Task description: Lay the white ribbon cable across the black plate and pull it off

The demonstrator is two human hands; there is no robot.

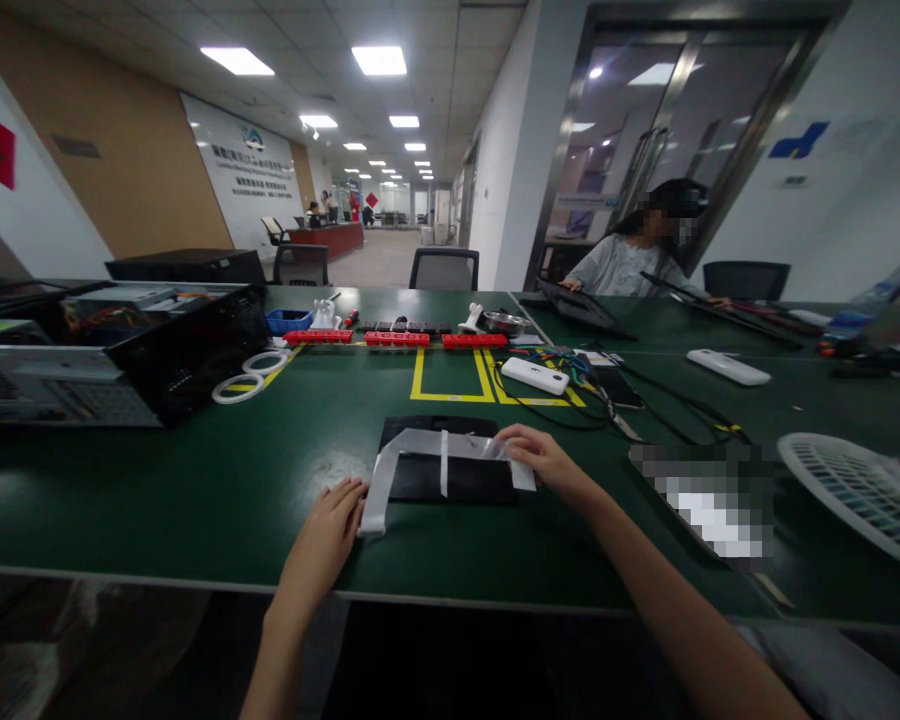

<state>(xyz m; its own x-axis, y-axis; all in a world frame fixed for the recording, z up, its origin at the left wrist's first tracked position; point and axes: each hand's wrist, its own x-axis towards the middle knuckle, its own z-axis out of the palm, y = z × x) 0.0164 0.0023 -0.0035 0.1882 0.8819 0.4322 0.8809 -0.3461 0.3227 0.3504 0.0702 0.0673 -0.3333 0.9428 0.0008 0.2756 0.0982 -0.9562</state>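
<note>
A flat black panel lies on the green table in front of me, with a pale translucent strip laid across its top and down its left side. My left hand rests flat on the table, fingers stretched out, its fingertips beside the strip's lower left end. My right hand lies on the panel's right end with fingers curled down, pinching or pressing the strip's right end there.
An open black computer case stands at the left, white rings beside it. Red blocks, yellow floor-tape marks, a white power strip and cables lie further back. A white fan grille sits right. Another person sits across.
</note>
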